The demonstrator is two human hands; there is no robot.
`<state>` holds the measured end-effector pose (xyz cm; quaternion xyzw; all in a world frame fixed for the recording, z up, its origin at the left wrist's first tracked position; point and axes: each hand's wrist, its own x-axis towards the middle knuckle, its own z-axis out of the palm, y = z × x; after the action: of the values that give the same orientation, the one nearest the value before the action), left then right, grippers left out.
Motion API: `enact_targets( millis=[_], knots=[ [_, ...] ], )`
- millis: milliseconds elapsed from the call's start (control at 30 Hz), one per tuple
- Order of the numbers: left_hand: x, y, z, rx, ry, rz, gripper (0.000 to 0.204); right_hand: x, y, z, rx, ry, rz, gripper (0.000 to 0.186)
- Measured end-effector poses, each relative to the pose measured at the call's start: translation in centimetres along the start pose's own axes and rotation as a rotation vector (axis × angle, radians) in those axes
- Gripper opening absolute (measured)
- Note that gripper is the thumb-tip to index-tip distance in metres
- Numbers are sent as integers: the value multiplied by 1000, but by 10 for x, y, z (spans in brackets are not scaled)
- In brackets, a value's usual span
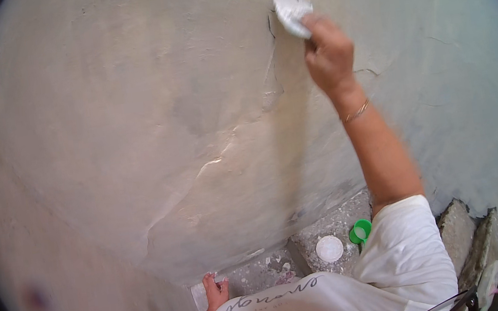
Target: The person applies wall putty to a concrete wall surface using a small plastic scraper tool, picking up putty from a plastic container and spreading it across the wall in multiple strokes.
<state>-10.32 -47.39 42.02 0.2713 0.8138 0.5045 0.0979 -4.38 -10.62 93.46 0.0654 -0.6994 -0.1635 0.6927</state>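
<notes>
Gripping a white scraper (290, 8) by its lower R end, the R hand (331, 52) is up high on the pale grey-beige wall (113, 110), fingers bunched tight round the tool. Blade tilts up & L, nr the top of a thin dark crack (271, 25); can't tell if it's touching the wall or just off it. R arm (384, 157) is stretched nearly straight, w/ a thin bracelet (357, 111) at the wrist.

L hand (217, 294) is way down low, well apart from the R, fingers pointing up, close by a pale flat patch (199, 296) at the wall's foot. Too small to tell if it's holding anything, or how wide the fingers are.

Btwn the two, more or less: a longer jagged crack (215, 160) running diag. down-L across the wall. Below that, grey steps (309, 238) spotted w/ white. On them a round white tub (329, 249), & just R of it a green cup (361, 230) w/ smth whitish inside, both nr the white shirt (412, 241). Far R, rough stone slabs (458, 235) stand on edge, approx. side by side. Part of a dark glasses frame (466, 300) pokes in at bottom R.
</notes>
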Motion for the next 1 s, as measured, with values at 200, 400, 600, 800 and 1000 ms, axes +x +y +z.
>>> enact_targets(
  millis=[200,400,600,800,1000],
  knots=[
    [-7,12,8,-66,45,-69,50,-114,-45,-33,168,-381,35,28],
    [-7,17,15,156,53,60,50,-75,-16,-61,156,-194,20,34],
    [-3,47,49,-12,-1,9,50,-65,44,-28,49,-85,149,33],
    [-18,40,57,41,84,23,50,-153,-8,-53,268,-412,92,31],
    [-28,42,50,139,91,-7,49,-99,29,-51,119,-103,34,31]
  ],
)
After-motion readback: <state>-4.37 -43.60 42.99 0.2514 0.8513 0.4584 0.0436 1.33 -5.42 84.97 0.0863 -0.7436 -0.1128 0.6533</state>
